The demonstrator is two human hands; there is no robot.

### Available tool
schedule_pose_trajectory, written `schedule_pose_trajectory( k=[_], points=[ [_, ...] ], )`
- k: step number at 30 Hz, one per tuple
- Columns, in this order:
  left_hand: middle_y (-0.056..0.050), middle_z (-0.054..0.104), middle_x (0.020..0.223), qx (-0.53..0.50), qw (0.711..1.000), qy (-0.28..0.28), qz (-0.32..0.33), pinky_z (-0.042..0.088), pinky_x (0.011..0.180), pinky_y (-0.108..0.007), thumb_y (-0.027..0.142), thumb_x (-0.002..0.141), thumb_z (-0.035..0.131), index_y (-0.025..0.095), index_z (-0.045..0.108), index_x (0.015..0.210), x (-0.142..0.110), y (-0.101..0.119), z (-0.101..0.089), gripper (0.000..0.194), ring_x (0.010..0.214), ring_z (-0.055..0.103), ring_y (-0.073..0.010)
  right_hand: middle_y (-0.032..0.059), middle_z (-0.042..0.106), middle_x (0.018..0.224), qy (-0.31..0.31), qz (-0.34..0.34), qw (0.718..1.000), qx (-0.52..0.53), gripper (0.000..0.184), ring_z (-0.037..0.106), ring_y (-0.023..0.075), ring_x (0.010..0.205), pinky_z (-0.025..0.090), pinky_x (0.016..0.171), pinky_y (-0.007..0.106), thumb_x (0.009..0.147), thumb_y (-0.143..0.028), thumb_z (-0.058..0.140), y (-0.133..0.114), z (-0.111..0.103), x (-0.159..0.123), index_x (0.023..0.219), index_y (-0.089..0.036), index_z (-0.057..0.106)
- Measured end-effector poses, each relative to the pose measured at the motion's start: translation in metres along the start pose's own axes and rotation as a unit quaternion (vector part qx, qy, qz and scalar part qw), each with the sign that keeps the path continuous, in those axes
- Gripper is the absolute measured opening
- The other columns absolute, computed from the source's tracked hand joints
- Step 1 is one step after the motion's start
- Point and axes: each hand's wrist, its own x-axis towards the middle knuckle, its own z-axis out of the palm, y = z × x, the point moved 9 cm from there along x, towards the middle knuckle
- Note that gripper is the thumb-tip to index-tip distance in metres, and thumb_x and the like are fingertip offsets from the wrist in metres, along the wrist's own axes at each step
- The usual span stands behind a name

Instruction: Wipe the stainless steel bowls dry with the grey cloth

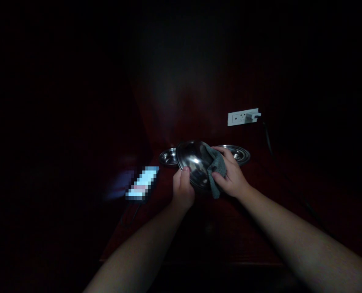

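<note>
And here we are, in deep gloom, with a shiny silver, rounded metal bowl up in my hands, tilted over, above the dark red, glossy worktop! My left hand has it by the near left edge, closed on the rim, thumb lying on the smooth curved metal. Over on the other side, my right hand is curled closed around a grey-green, coarse-textured cloth, pressed to the right part of the bowl, the thumb across its folds and a limp corner hanging down. Look at that polish: bright white glints near the middle of the curve, darker reflections around them, and a thin rim catching the light along the left! Behind it, partly covered, a shallow round silver metal dish peeks out at the left, and a wide silver metal plate with a ringed rim sits behind my right hand. Off to the left glows a slim rectangular device with a bright, pixelated screen. Up on the dark reddish wall, there's a white rectangular socket panel with a white plug in it, a thin dark cable trailing down.
</note>
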Motion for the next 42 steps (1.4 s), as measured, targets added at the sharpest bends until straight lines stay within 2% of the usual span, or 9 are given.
schedule_pose_trajectory(
  k=[5, 11, 15, 19, 23, 26, 34, 42],
  points=[
    [-0.003, 0.069, 0.077, 0.011, 1.0, 0.001, 0.009, 0.047, 0.068, -0.024, 0.037, 0.09, 0.039, 0.016, 0.063, 0.08, 0.0, -0.003, -0.002, 0.034, 0.071, 0.062, -0.015, 0.0142, 0.04, 0.135, -0.011, 0.005, 1.0, 0.003, 0.056, 0.041, 0.0311, 0.123, 0.035, 0.103, 0.05, 0.077, -0.042, 0.054, -0.001, 0.003, 0.0, 0.127, -0.018, 0.047],
    [-0.005, 0.068, 0.084, 0.026, 0.997, -0.066, 0.026, 0.046, 0.072, -0.026, 0.038, 0.091, 0.036, 0.015, 0.062, 0.091, -0.003, -0.002, 0.01, 0.035, 0.076, 0.061, -0.0158, 0.0142, 0.044, 0.13, -0.008, 0.004, 1.0, 0.01, 0.052, 0.044, 0.0297, 0.119, 0.036, 0.101, 0.048, 0.078, -0.039, 0.054, -0.005, 0.001, 0.001, 0.124, -0.017, 0.049],
    [-0.005, 0.067, 0.085, 0.039, 0.996, -0.08, 0.03, 0.046, 0.071, -0.026, 0.038, 0.091, 0.035, 0.014, 0.06, 0.09, -0.005, 0.0, 0.012, 0.035, 0.075, 0.06, -0.0162, 0.0144, 0.045, 0.128, -0.013, 0.002, 1.0, 0.007, 0.052, 0.045, 0.0296, 0.118, 0.037, 0.101, 0.048, 0.078, -0.04, 0.054, -0.006, 0.0, 0.002, 0.124, -0.016, 0.049],
    [-0.006, 0.067, 0.086, 0.046, 0.996, -0.064, 0.04, 0.046, 0.072, -0.026, 0.039, 0.092, 0.034, 0.014, 0.06, 0.091, -0.004, 0.001, 0.01, 0.035, 0.078, 0.061, -0.0166, 0.0147, 0.044, 0.13, -0.044, -0.002, 0.999, -0.019, 0.064, 0.043, 0.0316, 0.12, 0.036, 0.102, 0.05, 0.073, -0.046, 0.059, -0.006, 0.004, 0.002, 0.129, -0.017, 0.046],
    [-0.006, 0.067, 0.083, 0.057, 0.997, -0.013, 0.044, 0.046, 0.071, -0.026, 0.041, 0.091, 0.035, 0.014, 0.061, 0.086, -0.001, 0.001, 0.001, 0.037, 0.075, 0.061, -0.0162, 0.0143, 0.04, 0.136, -0.083, -0.004, 0.996, -0.039, 0.087, 0.039, 0.0342, 0.124, 0.034, 0.102, 0.054, 0.065, -0.052, 0.067, -0.006, 0.011, 0.002, 0.139, -0.021, 0.034],
    [-0.005, 0.068, 0.08, 0.05, 0.998, 0.016, 0.032, 0.046, 0.067, -0.026, 0.042, 0.091, 0.036, 0.014, 0.061, 0.082, 0.001, -0.004, -0.004, 0.039, 0.072, 0.062, -0.016, 0.0146, 0.036, 0.14, -0.096, -0.003, 0.995, -0.036, 0.096, 0.036, 0.0341, 0.127, 0.033, 0.104, 0.054, 0.062, -0.054, 0.069, -0.006, 0.016, 0.001, 0.143, -0.022, 0.026],
    [-0.006, 0.069, 0.079, 0.034, 0.998, 0.044, 0.014, 0.046, 0.066, -0.026, 0.043, 0.09, 0.037, 0.014, 0.061, 0.08, 0.004, -0.01, -0.011, 0.039, 0.072, 0.063, -0.0166, 0.0152, 0.029, 0.145, -0.109, -0.002, 0.993, -0.033, 0.104, 0.03, 0.0313, 0.133, 0.029, 0.108, 0.05, 0.06, -0.053, 0.072, -0.004, 0.02, -0.001, 0.144, -0.019, 0.022],
    [-0.005, 0.068, 0.076, 0.047, 0.996, 0.072, 0.025, 0.046, 0.066, -0.026, 0.041, 0.091, 0.037, 0.013, 0.061, 0.077, 0.009, -0.007, -0.017, 0.039, 0.071, 0.062, -0.016, 0.0144, 0.022, 0.149, -0.122, 0.011, 0.992, -0.027, 0.105, 0.026, 0.033, 0.136, 0.028, 0.107, 0.054, 0.059, -0.05, 0.074, 0.001, 0.022, -0.002, 0.145, -0.023, 0.019]
  ],
)
